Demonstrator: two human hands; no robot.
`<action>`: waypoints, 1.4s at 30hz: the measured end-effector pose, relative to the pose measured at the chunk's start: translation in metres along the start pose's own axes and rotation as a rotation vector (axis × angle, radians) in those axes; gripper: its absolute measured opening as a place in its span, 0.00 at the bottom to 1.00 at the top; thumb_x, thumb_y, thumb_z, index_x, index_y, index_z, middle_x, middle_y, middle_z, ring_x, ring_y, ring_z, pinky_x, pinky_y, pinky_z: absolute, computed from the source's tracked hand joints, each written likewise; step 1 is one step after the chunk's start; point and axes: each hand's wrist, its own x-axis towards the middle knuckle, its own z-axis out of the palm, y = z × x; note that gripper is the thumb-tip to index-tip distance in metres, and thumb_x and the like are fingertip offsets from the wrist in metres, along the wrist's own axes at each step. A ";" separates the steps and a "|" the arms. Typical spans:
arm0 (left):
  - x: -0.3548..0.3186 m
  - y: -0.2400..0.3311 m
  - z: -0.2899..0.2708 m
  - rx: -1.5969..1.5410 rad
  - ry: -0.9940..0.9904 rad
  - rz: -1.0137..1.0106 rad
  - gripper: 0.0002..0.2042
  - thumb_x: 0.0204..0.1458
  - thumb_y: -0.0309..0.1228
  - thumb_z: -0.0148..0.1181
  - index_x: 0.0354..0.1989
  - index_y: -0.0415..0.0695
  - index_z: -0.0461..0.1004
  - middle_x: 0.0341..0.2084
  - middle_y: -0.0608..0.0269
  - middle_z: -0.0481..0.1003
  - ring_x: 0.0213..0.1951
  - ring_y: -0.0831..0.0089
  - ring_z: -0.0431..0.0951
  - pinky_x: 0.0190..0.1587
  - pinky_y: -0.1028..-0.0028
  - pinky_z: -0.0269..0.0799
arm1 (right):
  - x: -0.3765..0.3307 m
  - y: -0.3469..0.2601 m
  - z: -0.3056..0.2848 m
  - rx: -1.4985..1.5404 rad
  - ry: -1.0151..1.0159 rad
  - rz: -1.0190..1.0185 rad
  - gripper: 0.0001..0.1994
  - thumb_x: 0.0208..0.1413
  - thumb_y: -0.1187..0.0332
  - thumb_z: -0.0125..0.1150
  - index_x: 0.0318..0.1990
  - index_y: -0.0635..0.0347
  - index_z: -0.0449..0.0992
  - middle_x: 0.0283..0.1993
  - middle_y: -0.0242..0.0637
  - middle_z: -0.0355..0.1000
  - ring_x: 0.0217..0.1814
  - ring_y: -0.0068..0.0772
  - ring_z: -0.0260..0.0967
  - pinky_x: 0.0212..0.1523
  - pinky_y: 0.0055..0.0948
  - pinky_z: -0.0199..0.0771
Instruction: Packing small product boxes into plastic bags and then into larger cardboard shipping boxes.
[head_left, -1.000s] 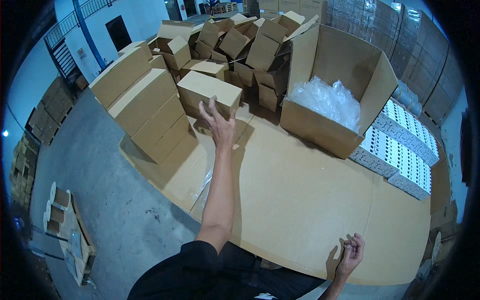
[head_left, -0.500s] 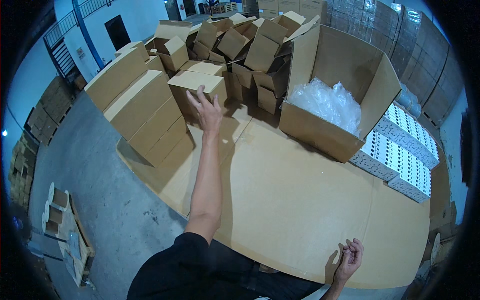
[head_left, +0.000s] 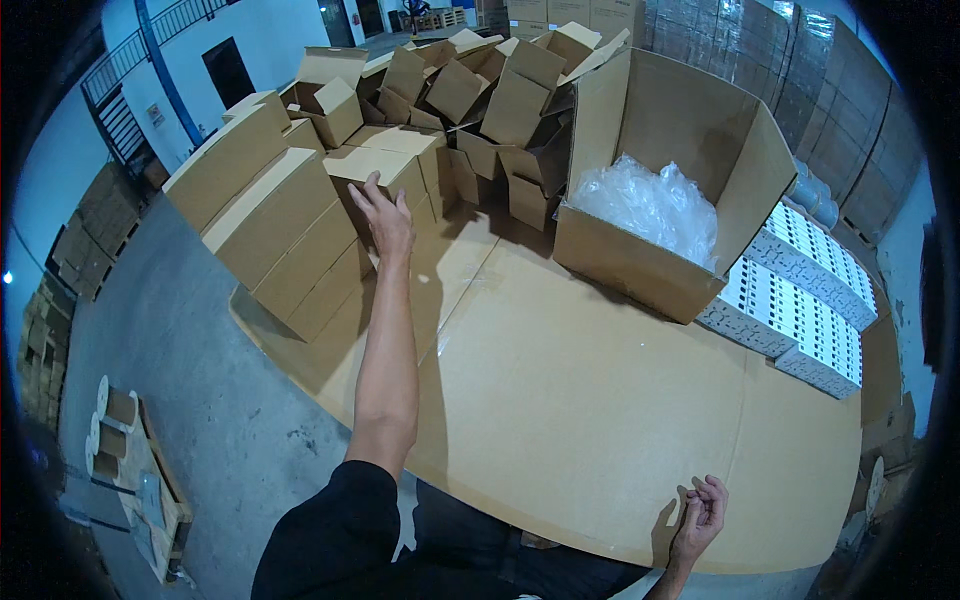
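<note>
My left hand (head_left: 385, 222) reaches forward over the left side of the table. Its fingers are stretched out and apart at the front of a brown carton (head_left: 378, 166); whether they touch it I cannot tell. That carton stands right beside a stack of closed long cartons (head_left: 300, 255) at the table's left edge. Near the front edge, at the right, my right hand (head_left: 703, 515) hovers low or rests on the cardboard-covered table (head_left: 590, 420). Its fingers are loosely bent and a little apart, with nothing in them.
A large uncovered carton (head_left: 640, 255) holds clear plastic bags (head_left: 655, 205). White patterned boxes (head_left: 790, 305) are stacked at the right. Several empty open cartons (head_left: 500, 100) are heaped at the back. On the floor at left sits a pallet (head_left: 165, 480) with spools.
My left hand has moved a little to the left. The carton by it has shifted left, closer to the stack, and more of the cartons behind shows. My right hand has stayed put.
</note>
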 end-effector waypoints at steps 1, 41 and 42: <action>0.002 0.001 0.000 -0.010 -0.003 0.005 0.30 0.60 0.28 0.63 0.69 0.46 0.56 0.72 0.26 0.43 0.71 0.30 0.53 0.68 0.47 0.59 | 0.000 -0.002 0.001 -0.001 0.011 -0.001 0.12 0.60 0.82 0.50 0.49 0.69 0.75 0.62 0.49 0.65 0.52 0.32 0.72 0.52 0.28 0.75; 0.257 0.274 0.072 0.091 -0.773 0.868 0.13 0.50 0.16 0.56 0.42 0.37 0.83 0.29 0.46 0.83 0.33 0.56 0.87 0.38 0.62 0.83 | 0.002 -0.016 0.025 -0.188 0.154 -0.027 0.10 0.54 0.82 0.52 0.41 0.69 0.76 0.50 0.44 0.71 0.42 0.26 0.70 0.44 0.24 0.73; 0.255 0.273 0.069 0.088 -0.769 0.873 0.13 0.50 0.16 0.56 0.42 0.37 0.83 0.29 0.46 0.83 0.33 0.56 0.87 0.38 0.62 0.83 | 0.001 -0.014 0.025 -0.164 0.172 -0.029 0.09 0.53 0.82 0.52 0.41 0.69 0.76 0.49 0.44 0.71 0.42 0.26 0.70 0.44 0.24 0.73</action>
